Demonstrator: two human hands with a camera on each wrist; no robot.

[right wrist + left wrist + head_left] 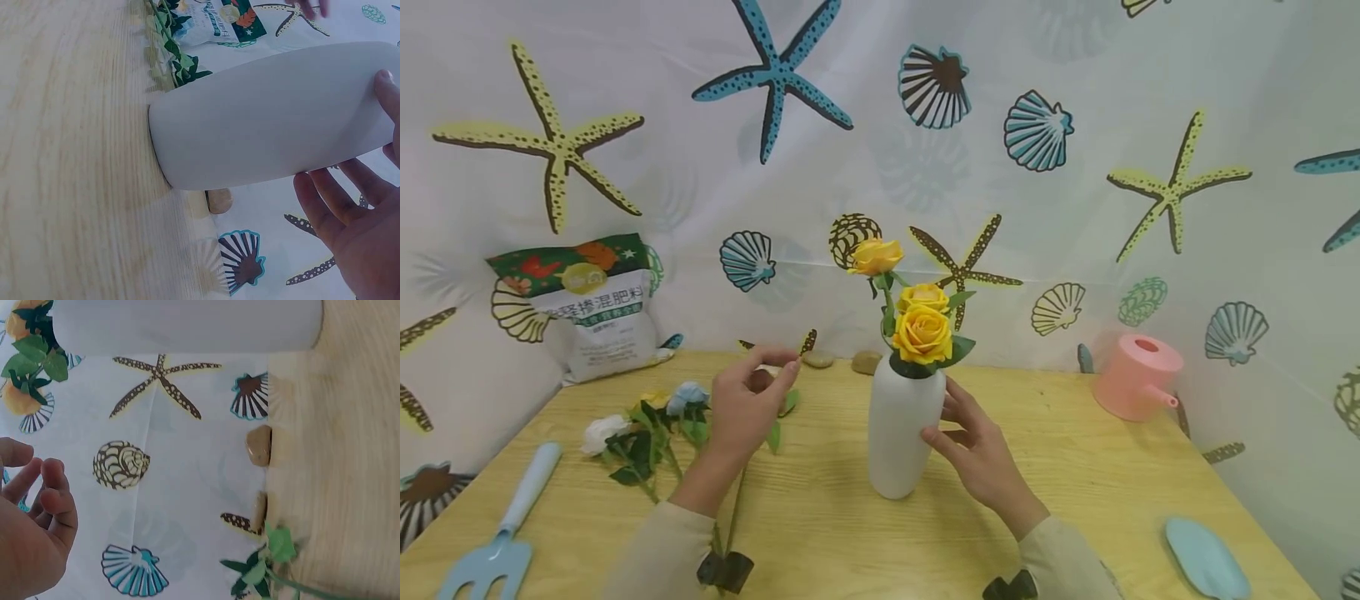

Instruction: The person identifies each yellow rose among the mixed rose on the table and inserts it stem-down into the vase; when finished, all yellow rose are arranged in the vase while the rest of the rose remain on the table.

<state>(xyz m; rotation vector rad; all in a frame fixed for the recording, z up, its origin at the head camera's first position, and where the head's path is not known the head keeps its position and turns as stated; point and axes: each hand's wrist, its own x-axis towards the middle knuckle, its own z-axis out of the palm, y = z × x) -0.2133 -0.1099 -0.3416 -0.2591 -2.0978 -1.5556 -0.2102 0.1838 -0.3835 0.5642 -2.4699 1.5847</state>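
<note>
Vase upright, right beside my right hand

My right hand (973,450) rests open-fingered against the white vase (904,429); my left hand (747,408), grip narrow, hovers left of it.

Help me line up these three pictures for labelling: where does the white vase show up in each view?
Head: white vase stands upright at the table's centre, right hand touching its side.
Left wrist: it lies as a pale band along the top edge.
Right wrist: it fills the middle, tilted sideways, fingertips on it.
Shared landmark: the brown pebble by the backdrop.
</note>
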